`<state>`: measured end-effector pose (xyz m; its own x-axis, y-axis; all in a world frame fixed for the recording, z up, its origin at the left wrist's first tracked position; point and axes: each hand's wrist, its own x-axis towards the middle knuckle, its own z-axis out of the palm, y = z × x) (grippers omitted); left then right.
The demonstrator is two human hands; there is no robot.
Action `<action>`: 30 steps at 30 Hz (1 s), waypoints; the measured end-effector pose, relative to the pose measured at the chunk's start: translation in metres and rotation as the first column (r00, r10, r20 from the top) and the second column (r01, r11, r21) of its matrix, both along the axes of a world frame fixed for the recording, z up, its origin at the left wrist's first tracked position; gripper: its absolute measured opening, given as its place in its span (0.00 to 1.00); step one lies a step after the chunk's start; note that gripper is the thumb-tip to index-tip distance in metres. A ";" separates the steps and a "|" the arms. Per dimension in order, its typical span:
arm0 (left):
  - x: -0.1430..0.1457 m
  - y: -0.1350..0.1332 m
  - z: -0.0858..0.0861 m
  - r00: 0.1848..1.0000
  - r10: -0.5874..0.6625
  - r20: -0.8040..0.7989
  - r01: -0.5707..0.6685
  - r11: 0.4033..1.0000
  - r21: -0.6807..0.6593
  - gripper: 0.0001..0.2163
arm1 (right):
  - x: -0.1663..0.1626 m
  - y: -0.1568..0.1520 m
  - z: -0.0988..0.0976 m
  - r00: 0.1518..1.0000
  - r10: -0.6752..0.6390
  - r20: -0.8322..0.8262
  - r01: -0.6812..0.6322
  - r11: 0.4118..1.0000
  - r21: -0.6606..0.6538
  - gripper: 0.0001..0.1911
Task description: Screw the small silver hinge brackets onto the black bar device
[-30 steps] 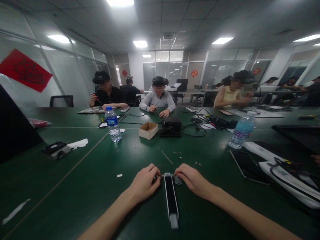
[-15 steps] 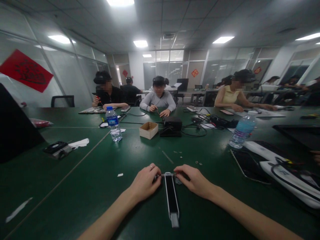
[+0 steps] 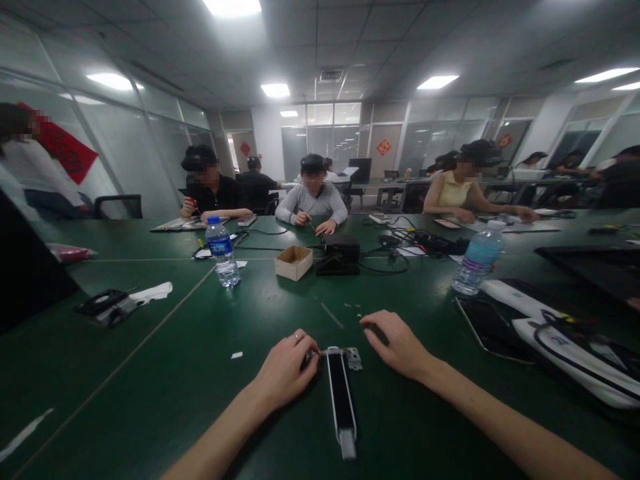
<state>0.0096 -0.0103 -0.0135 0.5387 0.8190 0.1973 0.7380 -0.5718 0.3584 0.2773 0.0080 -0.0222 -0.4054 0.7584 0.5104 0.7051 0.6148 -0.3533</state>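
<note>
In front of me on the table lies a long black strip with a white rim point(image 3: 341, 393) and a grey tab at its near end. Across its far end runs a thin metal bar with a small metal bracket point(image 3: 355, 359) at the right. My left hand point(image 3: 287, 367) is closed on the left end of this bar, and its fingertips hide what they grip there. My right hand point(image 3: 400, 343) is off the bracket, to its right and slightly beyond, with thumb and fingers apart and nothing in them. A tiny light piece point(image 3: 359, 315) lies by its index fingertip.
An open cardboard box point(image 3: 294, 263) stands ahead beside a black device point(image 3: 339, 255). Water bottles stand left point(image 3: 223, 253) and right point(image 3: 479, 259). A phone point(image 3: 493, 330) lies at right by a white-and-black object point(image 3: 575, 360). Several people work across the table.
My right hand has let go of the bracket and moved right and away from me, uncovering it. My left hand stays on the bar. A person has appeared at the far left.
</note>
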 end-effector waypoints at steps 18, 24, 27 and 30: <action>-0.002 -0.001 0.004 0.999 0.010 0.031 -0.010 1.000 0.001 0.08 | 0.062 0.029 -0.002 0.964 -0.054 0.261 0.104 0.979 -0.178 0.05; -0.003 -0.001 0.002 0.997 -0.006 0.079 0.000 0.997 0.082 0.08 | 0.037 0.017 0.002 0.972 -0.057 0.227 0.069 0.997 -0.045 0.03; 0.000 -0.004 0.004 0.990 -0.093 0.111 0.077 0.987 0.141 0.08 | 0.009 0.002 0.003 0.983 0.077 0.167 -0.089 0.994 0.063 0.04; 0.005 -0.010 0.002 0.966 -0.239 0.100 0.213 0.952 0.222 0.06 | -0.020 -0.015 0.001 0.961 0.243 0.134 -0.264 0.949 0.175 0.04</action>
